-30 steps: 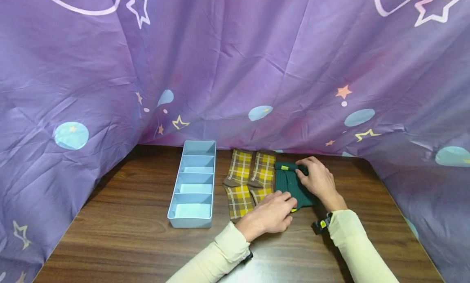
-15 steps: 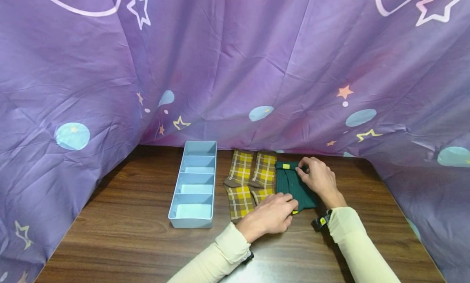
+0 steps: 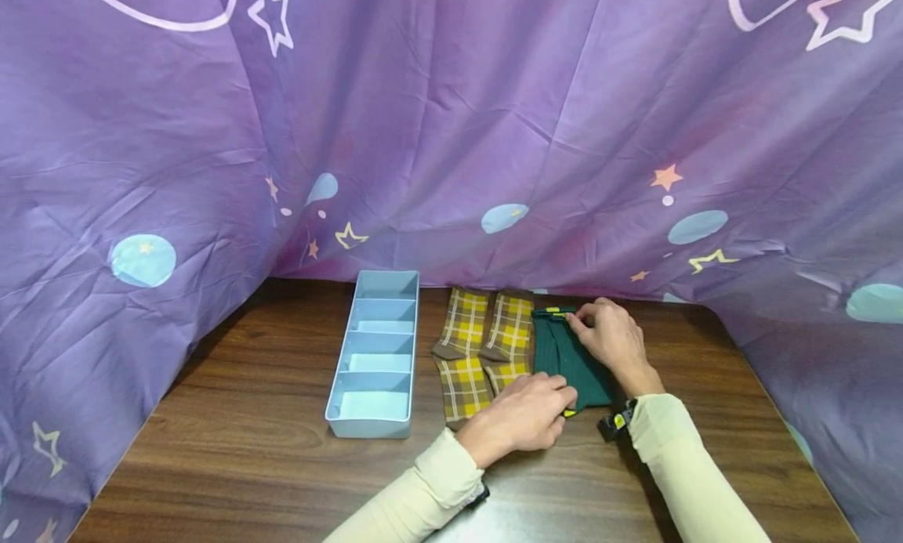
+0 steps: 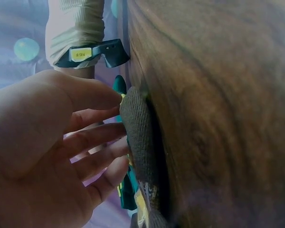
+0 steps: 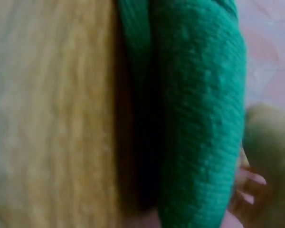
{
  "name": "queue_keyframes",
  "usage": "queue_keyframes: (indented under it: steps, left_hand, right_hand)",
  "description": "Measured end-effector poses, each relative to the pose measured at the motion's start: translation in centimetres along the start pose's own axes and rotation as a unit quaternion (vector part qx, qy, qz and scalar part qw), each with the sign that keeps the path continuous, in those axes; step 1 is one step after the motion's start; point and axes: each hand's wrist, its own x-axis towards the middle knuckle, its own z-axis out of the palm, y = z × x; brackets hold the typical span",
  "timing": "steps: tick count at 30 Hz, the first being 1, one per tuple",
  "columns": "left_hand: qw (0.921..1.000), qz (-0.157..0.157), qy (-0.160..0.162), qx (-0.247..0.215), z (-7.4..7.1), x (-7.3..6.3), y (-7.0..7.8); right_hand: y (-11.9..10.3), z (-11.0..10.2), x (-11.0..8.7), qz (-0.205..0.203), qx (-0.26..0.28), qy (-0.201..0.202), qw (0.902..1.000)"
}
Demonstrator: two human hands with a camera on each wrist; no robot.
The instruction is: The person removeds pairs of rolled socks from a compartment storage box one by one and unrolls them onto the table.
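Note:
Dark green socks (image 3: 573, 364), folded at the top with yellow labels, lie on the table in the head view. My right hand (image 3: 612, 341) pinches their top edge at the far side. My left hand (image 3: 531, 414) rests its fingertips on their lower left part, and its fingers (image 4: 99, 137) look extended in the left wrist view. Just left of them lie two yellow-and-brown plaid socks (image 3: 464, 323), the lower end of the nearer one partly hidden by my left hand. Green ribbed fabric (image 5: 199, 114) fills the middle of the right wrist view, blurred.
A light blue box (image 3: 368, 429) with several compartments in a row stands left of the plaid socks. The brown wooden table (image 3: 247, 449) meets a purple patterned curtain (image 3: 451, 151) at its back and sides.
My right hand has turned the top edge of the green socks, so the label that lay flat now looks narrow and a second yellow strip shows. My left hand has hardly moved.

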Motion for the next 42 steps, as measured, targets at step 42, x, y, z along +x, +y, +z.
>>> queue_keyframes:
  steps: [42]
  left_hand:
    - [0.998, -0.063, 0.0, 0.006, 0.9, 0.3, -0.6]
  right_hand:
    - [1.7, -2.9, -5.7, -0.113, 0.096, -0.124, 0.9811]
